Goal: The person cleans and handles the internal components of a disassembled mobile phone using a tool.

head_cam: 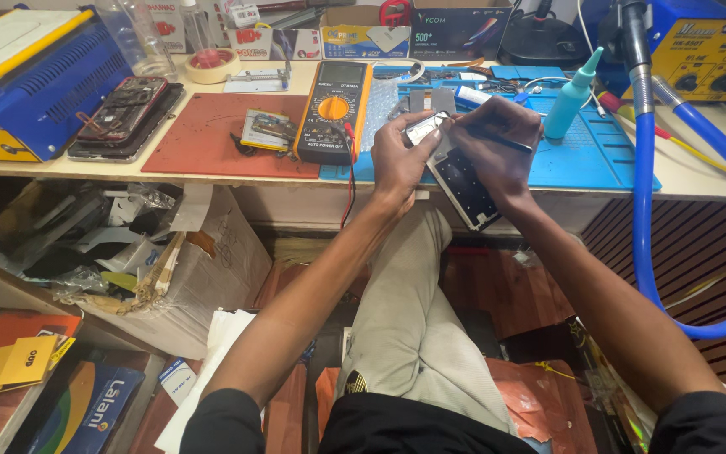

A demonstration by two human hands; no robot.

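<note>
The left hand (398,155) grips a phone frame (462,181) at its top end, held over the table (212,168) edge. The right hand (497,147), just beside, clenches a thin dark tool (497,139) against it. Judged step: working at the top edge; next needs steady, light pressure.

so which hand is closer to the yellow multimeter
Left. The left hand sits just right of the multimeter, gripping the phone frame. The right hand, holding a thin tool, is farther right.
</note>
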